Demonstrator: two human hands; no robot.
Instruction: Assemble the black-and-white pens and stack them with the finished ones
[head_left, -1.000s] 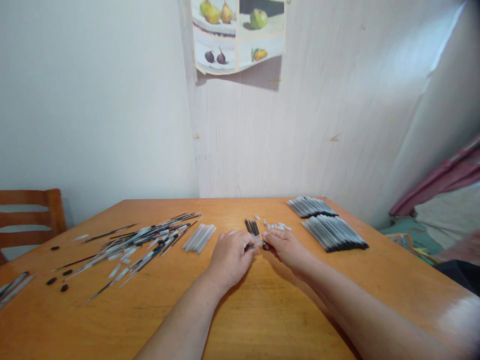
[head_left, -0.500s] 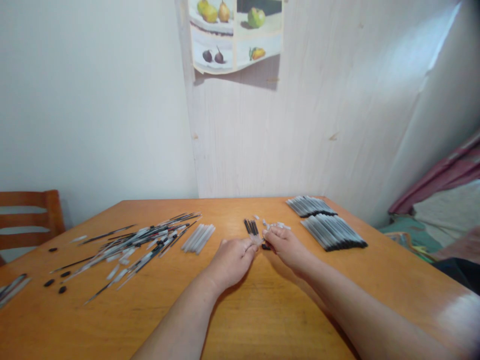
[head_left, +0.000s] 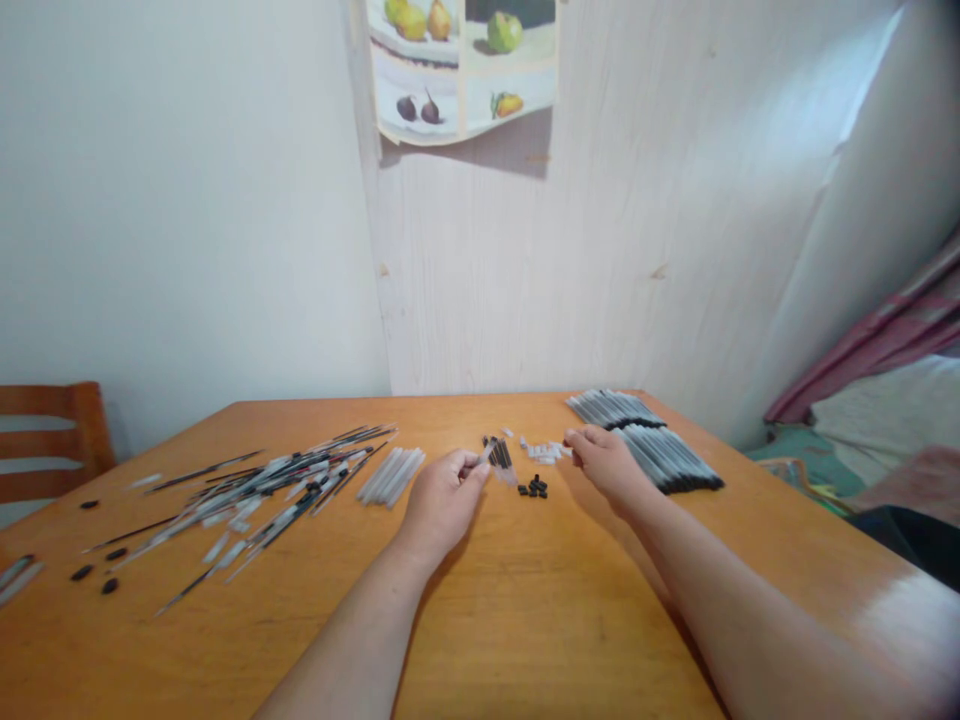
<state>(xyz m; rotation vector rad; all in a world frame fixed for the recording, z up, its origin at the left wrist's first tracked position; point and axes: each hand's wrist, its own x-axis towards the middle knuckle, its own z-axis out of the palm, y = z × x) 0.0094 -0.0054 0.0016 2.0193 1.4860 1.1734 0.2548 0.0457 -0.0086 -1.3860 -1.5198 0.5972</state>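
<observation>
Over glossy wood, left fingers pinching translucent tube, right fingers, grip unclear, beside pale stubby pieces

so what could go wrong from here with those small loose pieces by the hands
The right hand is close to the loose small white plastic-looking pieces, so it might scatter them. The small black blocky pieces lie loose between the hands and could be brushed aside. The left hand pinches a pale translucent piece beside the thin black-and-clear sticks, which it might nudge out of line.
</observation>
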